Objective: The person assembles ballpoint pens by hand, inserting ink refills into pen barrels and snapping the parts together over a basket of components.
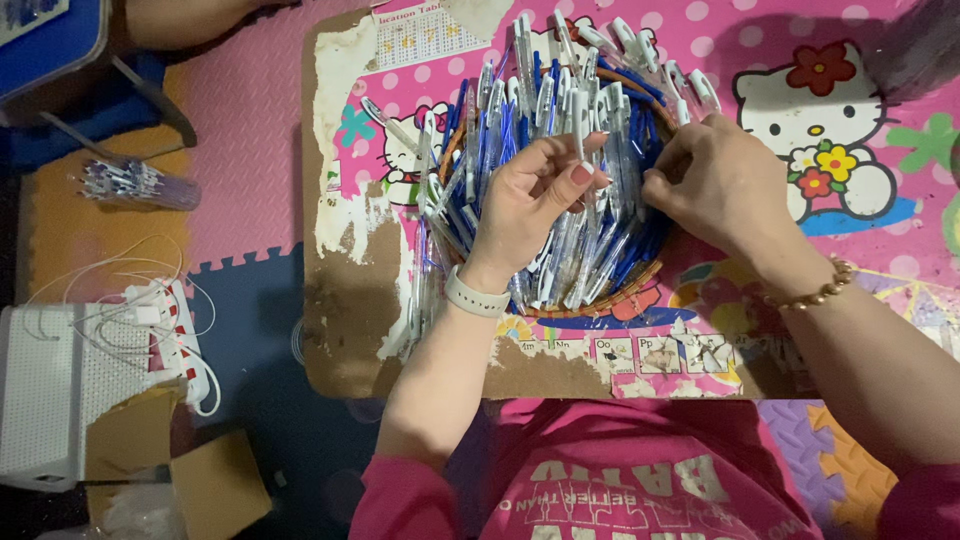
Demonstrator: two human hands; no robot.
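A white chart sheet [424,38] with small printed grid rows lies at the far edge of my worktop [345,300], a worn board whose pink cartoon-cat covering is peeling to bare brown along the left side; a strip of small alphabet picture squares [640,355] runs along the near edge. In the middle sits a shallow woven basket [600,300], piled full of blue-and-white pens [520,130] that spill over its far rim. My left hand [530,200] is curled over the heap, thumb and fingertips pinched on one white pen [580,125] standing upright. My right hand [715,175] is bent closed at the basket's right side, fingertips down among the pens; I cannot tell what it grips. Off to the left on the foam floor mat lies a clear bundle of more pens [135,185], and nearer me a white power strip [180,335] beside open cardboard boxes [190,480].
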